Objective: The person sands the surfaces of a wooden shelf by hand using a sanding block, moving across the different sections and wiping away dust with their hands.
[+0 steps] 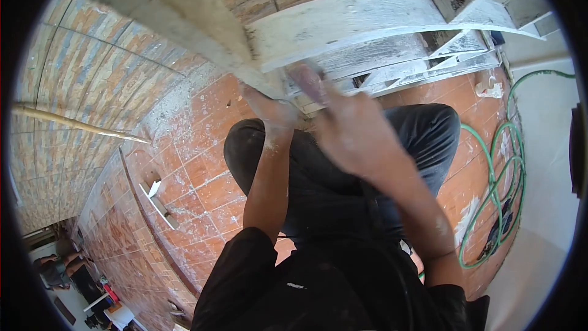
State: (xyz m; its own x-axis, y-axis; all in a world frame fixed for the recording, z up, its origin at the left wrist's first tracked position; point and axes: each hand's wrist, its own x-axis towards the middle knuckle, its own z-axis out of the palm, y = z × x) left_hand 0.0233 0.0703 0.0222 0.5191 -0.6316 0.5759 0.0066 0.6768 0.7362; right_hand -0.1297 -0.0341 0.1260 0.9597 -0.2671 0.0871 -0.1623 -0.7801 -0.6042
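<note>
My right hand [352, 129], smeared by motion, is closed around a flat purplish piece [309, 83], possibly a sanding pad or scraper. The piece overlaps the lower end of a white-coated post [236, 55] where it meets a curved white board [343, 18]. My left hand [272, 110] grips that same post near its lower end, fingers wrapped along its edge and partly hidden. Both boards show patchy white coating with darker wood beneath. My bent knees in dark trousers lie just below the hands.
Orange floor tiles [208, 171] carry white dust and splashes. A coiled green hose [523, 171] lies at right by a pale wall. At left, a wooden stick [79, 124] leans near a stone-patterned wall, with a white scrap piece [159, 205] below. A person [55, 270] is far off, lower left.
</note>
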